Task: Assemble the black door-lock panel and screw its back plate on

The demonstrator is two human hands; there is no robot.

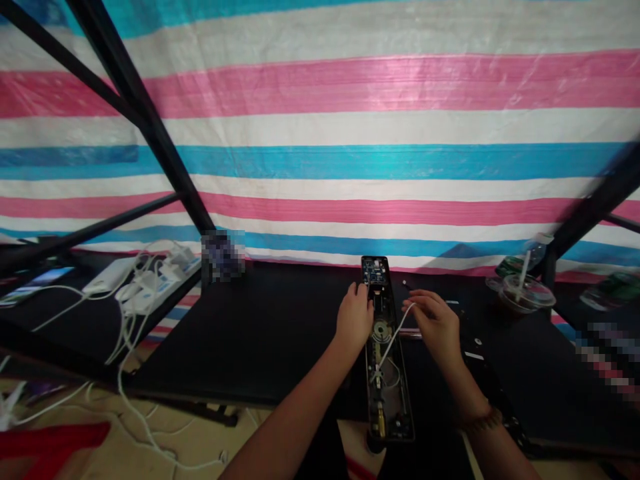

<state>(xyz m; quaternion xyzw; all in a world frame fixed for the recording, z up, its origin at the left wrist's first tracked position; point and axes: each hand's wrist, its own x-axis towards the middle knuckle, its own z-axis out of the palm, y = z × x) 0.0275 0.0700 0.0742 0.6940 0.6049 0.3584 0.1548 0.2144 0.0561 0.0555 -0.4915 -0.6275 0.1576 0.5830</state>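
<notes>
A long, narrow black device housing [407, 393] lies open in front of me, its near end at the table's front edge. Inside its far end sits a circuit board [375, 270]; a round coil-like part [382, 331] is in the middle, and a brass-coloured cylinder [381, 421] lies near the close end. My left hand [354, 316] rests on the housing's left rim, fingers curled over it; its fingertips are partly hidden. To the right of the housing, my right hand [436, 323] pinches a white cable [397, 333] that runs down into the housing.
A black table [250, 333] carries the work. At right stand a plastic cup with a straw [525, 293] and a clear bottle [539, 250]. White power strips [163, 283] with tangled cables lie left, beside a phone [37, 285]. Black metal posts [170, 160] flank a striped sheet [375, 160].
</notes>
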